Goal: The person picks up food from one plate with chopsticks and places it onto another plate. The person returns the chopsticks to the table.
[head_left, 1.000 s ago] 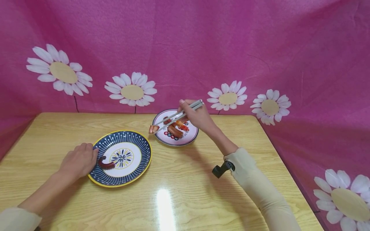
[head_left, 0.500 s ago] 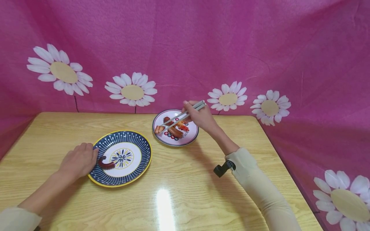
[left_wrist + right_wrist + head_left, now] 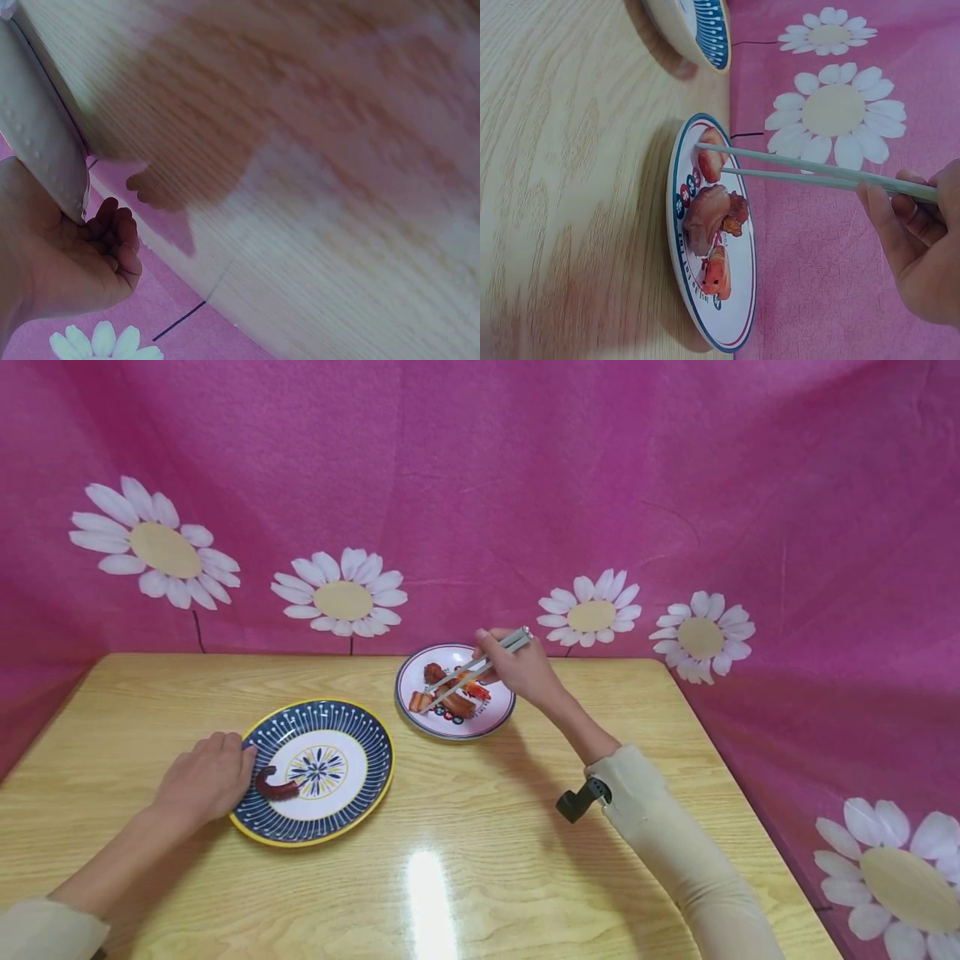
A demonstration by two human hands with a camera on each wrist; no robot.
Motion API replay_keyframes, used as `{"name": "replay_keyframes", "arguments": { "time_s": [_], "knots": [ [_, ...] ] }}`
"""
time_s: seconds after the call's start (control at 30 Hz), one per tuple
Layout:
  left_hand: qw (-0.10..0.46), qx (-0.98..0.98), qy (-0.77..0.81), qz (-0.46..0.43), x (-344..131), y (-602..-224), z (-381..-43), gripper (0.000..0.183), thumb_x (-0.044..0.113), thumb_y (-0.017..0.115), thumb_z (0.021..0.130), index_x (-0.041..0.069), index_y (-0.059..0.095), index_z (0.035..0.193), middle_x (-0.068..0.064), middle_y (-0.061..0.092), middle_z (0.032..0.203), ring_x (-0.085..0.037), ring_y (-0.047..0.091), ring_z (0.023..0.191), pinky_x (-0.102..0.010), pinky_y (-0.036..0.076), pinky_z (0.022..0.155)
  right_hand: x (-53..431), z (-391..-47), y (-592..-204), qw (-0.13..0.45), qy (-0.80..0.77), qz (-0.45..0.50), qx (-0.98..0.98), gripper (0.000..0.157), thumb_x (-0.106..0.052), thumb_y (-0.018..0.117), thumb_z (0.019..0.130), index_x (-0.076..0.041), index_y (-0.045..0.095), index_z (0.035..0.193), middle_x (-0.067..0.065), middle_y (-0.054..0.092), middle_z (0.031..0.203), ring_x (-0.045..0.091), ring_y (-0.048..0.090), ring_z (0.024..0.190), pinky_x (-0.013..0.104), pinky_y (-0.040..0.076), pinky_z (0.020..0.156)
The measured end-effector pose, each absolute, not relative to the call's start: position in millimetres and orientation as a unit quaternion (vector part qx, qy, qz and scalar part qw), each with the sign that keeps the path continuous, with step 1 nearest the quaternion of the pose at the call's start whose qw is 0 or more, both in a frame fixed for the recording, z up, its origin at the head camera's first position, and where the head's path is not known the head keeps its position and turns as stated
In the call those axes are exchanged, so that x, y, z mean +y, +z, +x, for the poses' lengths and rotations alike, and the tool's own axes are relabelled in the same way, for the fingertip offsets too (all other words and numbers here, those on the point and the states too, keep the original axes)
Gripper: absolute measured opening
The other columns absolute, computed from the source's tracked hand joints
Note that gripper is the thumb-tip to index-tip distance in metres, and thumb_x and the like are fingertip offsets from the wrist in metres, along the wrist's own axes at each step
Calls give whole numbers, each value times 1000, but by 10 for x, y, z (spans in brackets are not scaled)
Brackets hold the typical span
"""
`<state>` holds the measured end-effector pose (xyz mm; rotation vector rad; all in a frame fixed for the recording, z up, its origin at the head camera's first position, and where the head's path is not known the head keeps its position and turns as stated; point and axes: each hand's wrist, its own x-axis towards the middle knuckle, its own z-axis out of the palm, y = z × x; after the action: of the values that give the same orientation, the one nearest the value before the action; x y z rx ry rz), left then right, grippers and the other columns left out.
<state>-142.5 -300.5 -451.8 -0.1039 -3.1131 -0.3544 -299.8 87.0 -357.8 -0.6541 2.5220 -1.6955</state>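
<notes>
My right hand (image 3: 521, 668) holds a pair of metal chopsticks (image 3: 483, 664) over the small white plate (image 3: 491, 720). Their tips touch or nearly touch a striped red-and-white food piece (image 3: 712, 155) at the plate's left side; whether they still pinch it I cannot tell. On the same plate lie a brown sausage-like piece (image 3: 455, 702), a dark reddish lump (image 3: 433, 672) and an orange shrimp-like piece (image 3: 717, 274). My left hand (image 3: 206, 777) grips the left rim of the larger blue-patterned plate (image 3: 360, 735), its fingers curled in the left wrist view. A dark red octopus tentacle (image 3: 276, 785) lies on that plate.
Both plates stand on a light wooden table (image 3: 510, 860), the small one near the back edge. A pink cloth (image 3: 465, 485) with white daisies hangs behind and at the right. A black wrist device (image 3: 581, 799) sits at the right cuff.
The chopsticks have brought the striped piece rightward from beyond the small plate's left rim onto that plate. The right hand has shifted slightly right and down. My left hand has stayed put.
</notes>
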Motion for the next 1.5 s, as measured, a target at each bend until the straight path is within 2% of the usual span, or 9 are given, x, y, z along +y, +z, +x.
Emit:
{"name": "replay_keyframes", "arguments": {
  "time_s": [0.17, 0.33, 0.6, 0.87, 1.03, 1.27, 1.4, 1.5],
  "knots": [
    [11, -993, -117, -34, -2999, -4519, -1432, 35, 18, 41, 104, -16, 49, 98, -28, 52, 90, -45, 54, 86, -60, 45, 74, 889, -3009, -3587, 12, -538, -216, 815, 39, -26, 53, 104, 3, 68, 84, 15, 70, 74, 30, 72, 68, 35, 58, 59],
    [8, -993, -115, -32, -2997, -4516, -1433, 36, 18, 41, 104, -16, 49, 99, -28, 52, 90, -44, 54, 86, -60, 45, 74, 901, -3001, -3596, 4, -529, -212, 822, 39, -27, 54, 104, 2, 69, 84, 12, 69, 72, 40, 71, 71, 34, 58, 58],
    [10, -993, -112, -34, -3010, -4529, -1436, 34, 17, 42, 103, -16, 49, 97, -27, 52, 88, -44, 54, 84, -59, 45, 72, 911, -2983, -3596, 10, -524, -210, 825, 37, -27, 54, 103, 1, 68, 83, 12, 70, 71, 26, 71, 64, 35, 58, 56],
    [13, -993, -114, -36, -3008, -4528, -1432, 33, 18, 42, 103, -14, 49, 94, -26, 52, 87, -44, 54, 83, -59, 45, 71, 912, -2973, -3582, 16, -532, -209, 820, 36, -26, 55, 103, 1, 69, 85, 12, 70, 72, 27, 72, 65, 35, 58, 57],
    [14, -993, -114, -36, -3006, -4525, -1435, 33, 17, 42, 103, -13, 49, 94, -26, 52, 86, -43, 54, 82, -59, 46, 70, 888, -2934, -3533, 26, -539, -213, 814, 35, -27, 56, 103, 1, 70, 87, 13, 71, 76, 33, 72, 70, 36, 58, 59],
    [6, -993, -113, -33, -3013, -4533, -1431, 34, 18, 42, 103, -14, 49, 96, -25, 52, 87, -42, 54, 82, -58, 45, 70, 793, -2799, -3477, 53, -549, -227, 803, 36, -29, 55, 103, 1, 71, 90, 13, 71, 77, 29, 71, 69, 36, 58, 60],
    [4, -993, -113, -31, -3006, -4528, -1431, 34, 18, 42, 103, -15, 49, 97, -26, 52, 88, -43, 53, 83, -59, 46, 71, 721, -2716, -3467, 60, -555, -249, 792, 36, -27, 55, 104, 1, 71, 88, 15, 72, 79, 36, 71, 71, 35, 57, 59],
    [5, -993, -113, -28, -3003, -4523, -1435, 34, 17, 42, 103, -16, 48, 97, -28, 52, 89, -44, 53, 84, -59, 46, 72, 676, -2671, -3465, 54, -541, -268, 796, 36, -28, 55, 103, -1, 71, 86, 10, 73, 78, 30, 71, 70, 35, 57, 59]
  ]
}}
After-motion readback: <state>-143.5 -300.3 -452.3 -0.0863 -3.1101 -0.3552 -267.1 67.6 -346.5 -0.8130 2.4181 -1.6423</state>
